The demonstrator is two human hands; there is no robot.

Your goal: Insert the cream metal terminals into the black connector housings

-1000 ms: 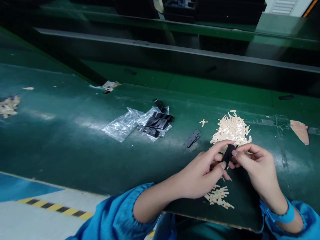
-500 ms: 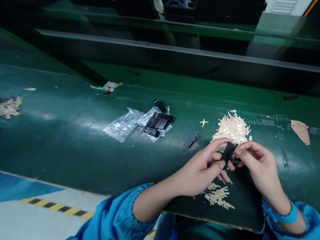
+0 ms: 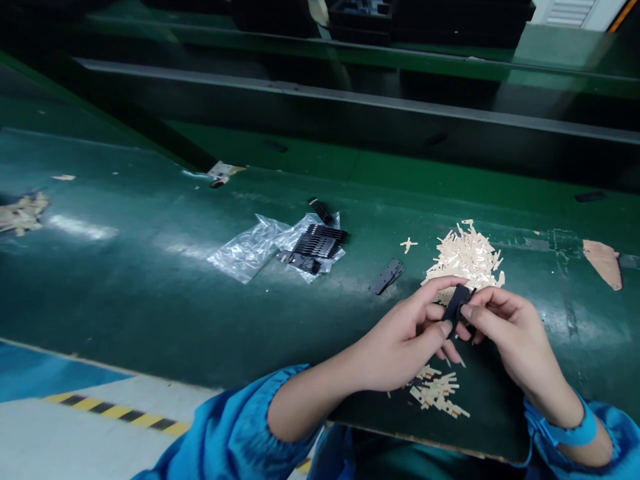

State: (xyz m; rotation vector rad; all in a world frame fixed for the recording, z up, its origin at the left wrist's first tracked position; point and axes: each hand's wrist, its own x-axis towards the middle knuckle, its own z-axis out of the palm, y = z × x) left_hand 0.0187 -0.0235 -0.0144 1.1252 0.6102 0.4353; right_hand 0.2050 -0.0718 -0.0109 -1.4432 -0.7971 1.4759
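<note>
My left hand (image 3: 400, 343) is closed around a small, flat black plastic part (image 3: 455, 308), gripping it between thumb and fingers in a tilted position. The thumb and forefinger of my right hand (image 3: 505, 330) pinch at the part's right edge. A thin dark tip pokes out by those fingers, and its kind is too small to tell. Just behind both hands lies a heap of thin cream-coloured strips (image 3: 467, 253). A smaller scatter of similar strips (image 3: 440, 397) is below my left hand, near the bench edge. To the left, a flat black plate with holes (image 3: 388, 276) rests on the green bench (image 3: 200, 333).
Clear plastic bags (image 3: 245, 250) lie left of centre, with stacked black slatted parts (image 3: 320, 241) on them. A brown teardrop-shaped piece (image 3: 603, 263) sits at the right. More pale pieces (image 3: 23, 213) are at the far left. A dark post (image 3: 165, 137) meets the bench.
My right thumb and forefinger have shifted slightly left, onto the edge of the black part. My left hand keeps its hold almost unmoved.
</note>
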